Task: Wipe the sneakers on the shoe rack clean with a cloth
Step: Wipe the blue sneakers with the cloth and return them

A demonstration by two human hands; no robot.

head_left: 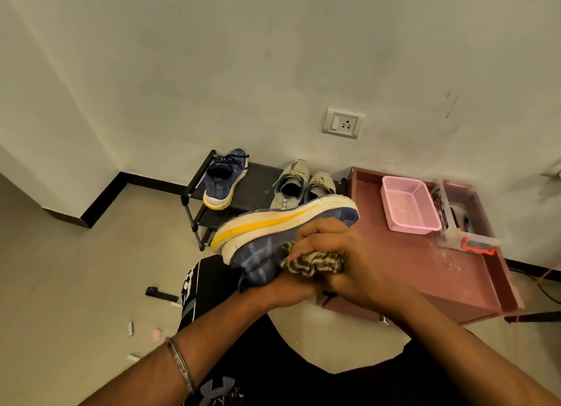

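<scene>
Blue sneaker mid-wipe at frame centre: left hand holding it, right hand clamped on striped cloth; next, probably rubbing the sole.

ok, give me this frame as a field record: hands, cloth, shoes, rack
right hand: grips striped cloth, pressing it on the held sneaker's side
left hand: holds blue sneaker from below, sole tilted up
rack: one blue sneaker at left, beige pair at right
beside rack: pink basket on red cabinet
</scene>
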